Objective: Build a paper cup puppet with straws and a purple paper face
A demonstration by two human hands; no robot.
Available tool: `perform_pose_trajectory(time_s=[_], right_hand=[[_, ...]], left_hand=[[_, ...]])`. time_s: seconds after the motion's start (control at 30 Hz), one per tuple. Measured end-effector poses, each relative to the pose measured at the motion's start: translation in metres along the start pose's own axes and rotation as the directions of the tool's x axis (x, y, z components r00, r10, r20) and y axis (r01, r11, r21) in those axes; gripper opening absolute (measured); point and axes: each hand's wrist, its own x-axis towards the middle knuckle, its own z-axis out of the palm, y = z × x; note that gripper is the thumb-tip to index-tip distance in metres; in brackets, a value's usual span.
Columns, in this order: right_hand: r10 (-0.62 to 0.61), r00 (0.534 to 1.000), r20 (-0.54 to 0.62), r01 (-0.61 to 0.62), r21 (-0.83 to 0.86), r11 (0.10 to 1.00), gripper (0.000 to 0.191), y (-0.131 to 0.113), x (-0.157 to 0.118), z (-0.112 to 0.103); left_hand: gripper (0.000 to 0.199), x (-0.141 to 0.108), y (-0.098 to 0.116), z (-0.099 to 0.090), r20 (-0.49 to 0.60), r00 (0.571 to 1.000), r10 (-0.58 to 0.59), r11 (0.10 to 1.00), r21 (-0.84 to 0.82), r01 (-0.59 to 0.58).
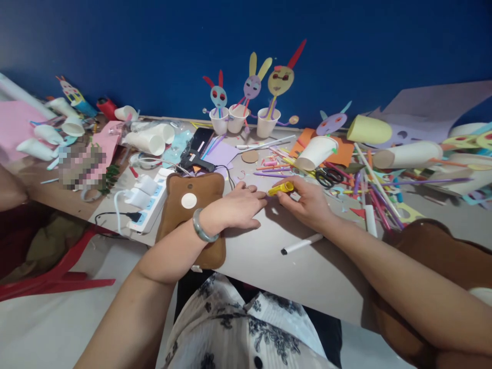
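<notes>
My right hand grips a small yellow plastic object whose exact kind I cannot make out. Palm down, my left hand lies over the table with its fingers stretched out and nothing seen in it. Its fingertips come close to the yellow object. A white marker with a black end rests on the table below my right hand. Under my left forearm is a brown plush-looking pad. A black glue gun lies beyond it, and black-handled scissors are beyond my right hand.
Paper cups holding paper-faced figures stand along the blue wall. Colored sticks and paper scraps crowd the right. A white power strip with cables sits left. A second brown pad lies under my right forearm. Another person's arm shows far left.
</notes>
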Motion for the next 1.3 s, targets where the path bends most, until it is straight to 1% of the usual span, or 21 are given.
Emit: perform_pose_trajectory(time_s=[0.2,0.37,0.53,0.67,0.77,0.83,0.9,0.97,1.03,1.1,1.13,1.2,1.23,1.3], right_hand=[[-0.016,1.0,0.004,0.016,-0.033,0.999,0.012,0.007,0.0,0.005],[-0.014,0.997,0.074,0.018,-0.045,0.999,0.014,0.011,0.0,0.007],[-0.066,0.987,0.149,0.084,-0.117,0.99,0.013,0.014,0.002,0.011],[-0.087,0.986,0.141,0.112,-0.18,0.977,0.009,0.015,0.005,0.015],[-0.088,0.989,0.12,0.11,-0.189,0.976,0.007,0.016,0.007,0.016],[-0.077,0.992,0.105,0.094,-0.169,0.981,0.008,0.017,0.008,0.015],[-0.042,0.996,0.084,0.052,-0.125,0.991,0.008,0.016,0.009,0.013],[0.024,0.999,0.045,-0.023,-0.038,0.999,0.009,0.016,0.01,0.01],[0.097,0.995,-0.006,-0.096,0.083,0.992,0.012,0.017,0.011,0.008],[0.133,0.99,-0.052,-0.122,0.177,0.977,0.014,0.019,0.012,0.006],[0.13,0.989,-0.066,-0.115,0.19,0.975,0.014,0.019,0.012,0.005],[0.08,0.995,-0.061,-0.071,0.143,0.987,0.014,0.02,0.012,0.005],[0.037,0.999,-0.038,-0.033,0.096,0.995,0.013,0.02,0.011,0.005],[-0.073,0.996,0.049,0.073,-0.007,0.997,0.01,0.02,0.009,0.007]], left_hand=[[0.044,-0.001,-0.001,0.001,-0.01,1.0,-0.021,1.0,0.0,0.021],[0.042,-0.001,-0.004,0.002,-0.016,1.0,-0.009,1.0,-0.02,0.009],[0.037,-0.001,-0.003,0.002,-0.001,1.0,-0.028,0.999,-0.041,0.028],[0.037,0.0,-0.001,0.002,0.003,0.999,-0.043,0.998,-0.041,0.043],[0.035,0.0,-0.001,0.001,-0.008,0.999,-0.041,0.998,-0.041,0.04],[0.036,0.0,-0.001,0.001,-0.002,0.999,-0.037,0.999,-0.039,0.037],[0.039,0.0,-0.002,0.001,0.009,1.0,-0.03,0.999,-0.037,0.03],[0.041,-0.001,-0.003,0.0,0.009,1.0,-0.023,0.999,-0.037,0.023],[0.04,-0.001,-0.003,0.0,0.006,1.0,-0.021,0.999,-0.032,0.021],[0.037,-0.001,-0.003,-0.001,0.012,1.0,-0.022,0.999,-0.025,0.022],[0.036,-0.001,-0.003,-0.002,0.017,1.0,-0.021,0.999,-0.023,0.021],[0.038,-0.002,-0.003,-0.002,0.02,1.0,-0.016,1.0,-0.026,0.017],[0.04,-0.002,-0.003,-0.002,0.016,1.0,-0.014,0.999,-0.03,0.015],[0.042,-0.002,-0.003,-0.002,0.014,1.0,-0.018,0.999,-0.04,0.018]])
